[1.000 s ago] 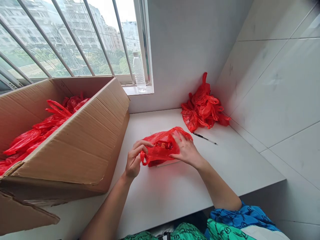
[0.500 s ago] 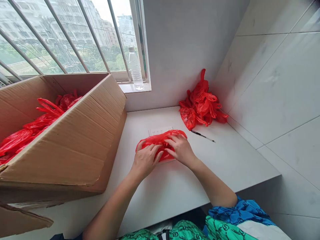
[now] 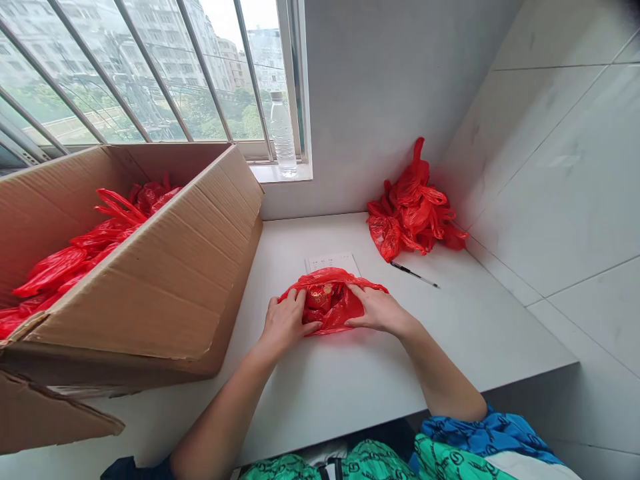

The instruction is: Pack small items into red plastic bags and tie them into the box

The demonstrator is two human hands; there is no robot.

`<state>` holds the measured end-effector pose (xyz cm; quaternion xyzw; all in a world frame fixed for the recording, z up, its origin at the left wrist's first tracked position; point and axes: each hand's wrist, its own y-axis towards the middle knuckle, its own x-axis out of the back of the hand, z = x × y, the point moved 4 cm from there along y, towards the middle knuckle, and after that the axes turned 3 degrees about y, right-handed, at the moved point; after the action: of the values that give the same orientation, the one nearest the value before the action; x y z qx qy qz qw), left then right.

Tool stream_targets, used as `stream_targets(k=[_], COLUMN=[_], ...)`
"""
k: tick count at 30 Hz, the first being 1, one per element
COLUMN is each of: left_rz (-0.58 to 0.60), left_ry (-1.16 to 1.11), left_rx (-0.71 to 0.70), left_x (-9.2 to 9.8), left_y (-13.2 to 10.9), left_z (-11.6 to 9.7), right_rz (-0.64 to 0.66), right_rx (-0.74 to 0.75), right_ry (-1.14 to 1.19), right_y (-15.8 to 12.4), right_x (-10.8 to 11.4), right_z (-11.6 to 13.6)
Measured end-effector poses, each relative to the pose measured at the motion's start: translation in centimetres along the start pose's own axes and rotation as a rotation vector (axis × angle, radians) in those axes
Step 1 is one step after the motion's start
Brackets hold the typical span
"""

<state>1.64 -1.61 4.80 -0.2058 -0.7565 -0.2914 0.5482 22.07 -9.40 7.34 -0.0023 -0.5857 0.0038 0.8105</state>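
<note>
A red plastic bag [image 3: 334,310] lies on the white counter [image 3: 465,333] in front of me, its mouth spread open. Inside it shows a shiny red object [image 3: 319,297], partly hidden by the plastic. My left hand [image 3: 287,325] holds the bag's left side, with the fingers curled over its edge. My right hand [image 3: 377,311] grips the right side, fingers resting across the plastic. A white paper sheet [image 3: 333,263] lies just behind the bag, its near part under it.
A cardboard box [image 3: 150,293] with several red bags [image 3: 85,247] inside stands to the left. A heap of red bags [image 3: 413,210] sits in the far corner, beside a black pen [image 3: 414,274]. A water bottle [image 3: 283,137] stands on the window sill.
My hands have moved apart along the bag, and its mouth now gapes, showing the red object. The bag sits slightly further right, and more of the paper sheet shows.
</note>
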Motion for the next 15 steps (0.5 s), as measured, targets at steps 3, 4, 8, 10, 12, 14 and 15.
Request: stream_targets(k=[3, 4, 8, 10, 12, 14, 15], left_rz=[-0.024, -0.038, -0.061, -0.065, -0.080, -0.102, -0.112], left_ry=[-0.013, -0.024, -0.075, -0.103, -0.119, -0.130, -0.141], left_rx=[-0.031, -0.041, -0.095, -0.120, -0.130, -0.141, -0.152], left_x=[0.0, 0.1, 0.4, 0.4, 0.1, -0.2, -0.3], left_y=[0.1, 0.1, 0.3, 0.4, 0.5, 0.5, 0.5], left_z=[0.4, 0.5, 0.2, -0.2, -0.6, -0.9, -1.0], right_rz=[-0.092, -0.143, -0.331, -0.351, -0.320, -0.276, -0.262], right_rx=[0.010, 0.022, 0.101, 0.109, 0.103, 0.087, 0.074], right_ry=[-0.075, -0.094, -0.038, 0.012, 0.054, 0.082, 0.090], right_y=[-0.2, -0.2, -0.1, 0.2, 0.6, 1.0, 1.2], right_x=[0.7, 1.0, 2.0, 1.8, 1.3, 0.5, 0.2], right_z=[0.3, 0.6, 2.1, 2.6, 2.7, 2.4, 2.1])
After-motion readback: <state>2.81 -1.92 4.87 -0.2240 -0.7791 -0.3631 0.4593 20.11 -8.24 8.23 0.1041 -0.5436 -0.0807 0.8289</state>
